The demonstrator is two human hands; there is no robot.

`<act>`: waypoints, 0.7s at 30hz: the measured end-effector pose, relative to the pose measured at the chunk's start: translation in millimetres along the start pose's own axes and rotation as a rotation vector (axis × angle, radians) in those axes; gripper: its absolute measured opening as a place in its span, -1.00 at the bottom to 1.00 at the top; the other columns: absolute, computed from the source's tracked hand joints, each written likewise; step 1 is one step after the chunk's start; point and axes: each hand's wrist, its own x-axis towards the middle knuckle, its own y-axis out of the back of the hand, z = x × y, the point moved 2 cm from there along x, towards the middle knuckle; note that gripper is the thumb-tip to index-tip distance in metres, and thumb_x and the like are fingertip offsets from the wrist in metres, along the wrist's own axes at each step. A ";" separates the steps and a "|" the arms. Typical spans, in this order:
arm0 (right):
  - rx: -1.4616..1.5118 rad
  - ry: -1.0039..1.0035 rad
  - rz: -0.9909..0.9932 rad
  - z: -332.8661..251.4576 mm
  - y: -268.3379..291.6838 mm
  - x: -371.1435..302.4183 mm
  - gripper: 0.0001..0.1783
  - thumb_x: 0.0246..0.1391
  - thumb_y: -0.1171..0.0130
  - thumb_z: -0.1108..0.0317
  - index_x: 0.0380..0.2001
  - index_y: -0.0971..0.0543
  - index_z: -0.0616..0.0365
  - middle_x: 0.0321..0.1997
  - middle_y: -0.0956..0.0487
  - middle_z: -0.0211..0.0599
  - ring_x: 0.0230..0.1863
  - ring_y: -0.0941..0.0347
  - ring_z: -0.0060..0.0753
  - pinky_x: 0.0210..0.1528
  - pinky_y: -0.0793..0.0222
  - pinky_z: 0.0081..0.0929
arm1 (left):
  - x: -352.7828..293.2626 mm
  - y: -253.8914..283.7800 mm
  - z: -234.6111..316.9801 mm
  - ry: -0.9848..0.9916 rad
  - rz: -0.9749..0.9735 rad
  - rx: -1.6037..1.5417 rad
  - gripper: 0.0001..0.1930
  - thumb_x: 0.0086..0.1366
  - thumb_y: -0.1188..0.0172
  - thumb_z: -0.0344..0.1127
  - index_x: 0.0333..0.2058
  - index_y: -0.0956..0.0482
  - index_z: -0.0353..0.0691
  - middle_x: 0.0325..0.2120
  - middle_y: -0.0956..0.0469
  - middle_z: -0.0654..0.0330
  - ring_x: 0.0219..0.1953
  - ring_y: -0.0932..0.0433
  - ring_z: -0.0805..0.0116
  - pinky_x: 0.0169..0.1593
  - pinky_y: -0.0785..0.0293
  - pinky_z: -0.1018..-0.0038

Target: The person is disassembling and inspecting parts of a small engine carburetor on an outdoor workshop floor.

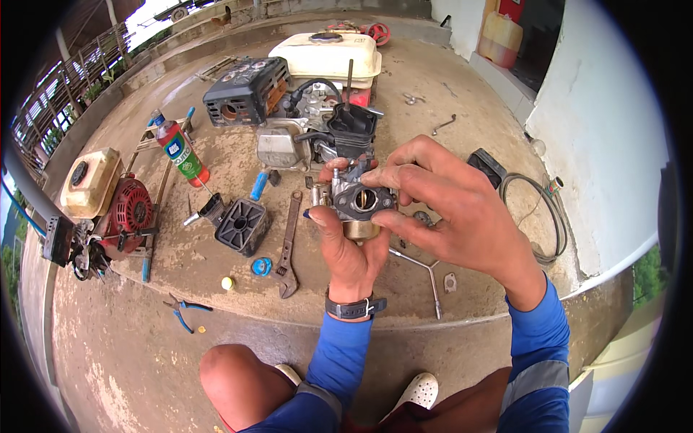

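Note:
A small metal carburetor (361, 229) with a brass-toned bowl is held up in front of me, above the concrete. My left hand (350, 263), wearing a black wristband, grips it from below. From the right, my right hand (462, 206) pinches its edge, thumb at the flange and fingers at the top. A dark gasket or plate (348, 201) covers the flange facing me, around the round bore. Behind my hands stands a partly dismantled engine (285, 148), its black airbox base (354, 130) open at the top.
An adjustable wrench (291, 245), black air-filter housing (240, 225), blue cap (261, 267), pliers (185, 310) and three-armed socket wrench (434, 281) lie around. A red-green bottle (180, 154) stands left, near a second engine (130, 216). Coiled hose (559, 224) lies by the right wall.

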 end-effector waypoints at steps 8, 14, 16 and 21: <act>-0.012 -0.015 -0.035 0.0 -0.7 -2.0 -0.48 -0.02 -0.50 0.44 0.09 -0.67 0.05 -0.02 -0.56 -0.24 -0.11 -0.60 -0.18 -0.13 -0.56 -0.29 | -2.1 -6.4 5.5 0.085 0.007 0.125 -0.28 0.35 -0.22 0.36 0.28 -0.34 0.03 0.15 -0.50 0.06 0.21 -0.51 0.18 0.20 -0.54 0.12; -0.022 -0.026 -0.066 -1.6 5.9 -2.6 -0.48 0.00 -0.46 0.47 0.09 -0.68 0.04 -0.01 -0.55 -0.23 -0.10 -0.59 -0.15 -0.08 -0.55 -0.26 | -1.3 -9.4 4.4 0.099 -0.050 0.097 -0.27 0.36 -0.22 0.35 0.28 -0.32 -0.01 0.15 -0.50 0.07 0.21 -0.51 0.18 0.19 -0.55 0.17; -0.035 -0.027 -0.081 -2.0 9.4 -1.9 -0.48 0.00 -0.45 0.47 0.10 -0.68 0.04 -0.01 -0.55 -0.23 -0.09 -0.59 -0.14 -0.08 -0.55 -0.25 | -0.2 -8.4 2.6 0.097 -0.044 0.061 -0.27 0.36 -0.22 0.34 0.28 -0.32 -0.03 0.14 -0.50 0.08 0.22 -0.51 0.18 0.23 -0.53 0.19; -0.049 -0.037 -0.097 -0.1 12.0 -3.5 -0.48 0.01 -0.44 0.48 0.11 -0.68 0.04 -0.01 -0.56 -0.22 -0.08 -0.59 -0.13 -0.08 -0.55 -0.24 | -0.9 -6.0 -1.3 0.105 -0.052 -0.009 -0.27 0.37 -0.24 0.29 0.27 -0.32 -0.09 0.13 -0.51 0.10 0.25 -0.50 0.17 0.33 -0.47 0.21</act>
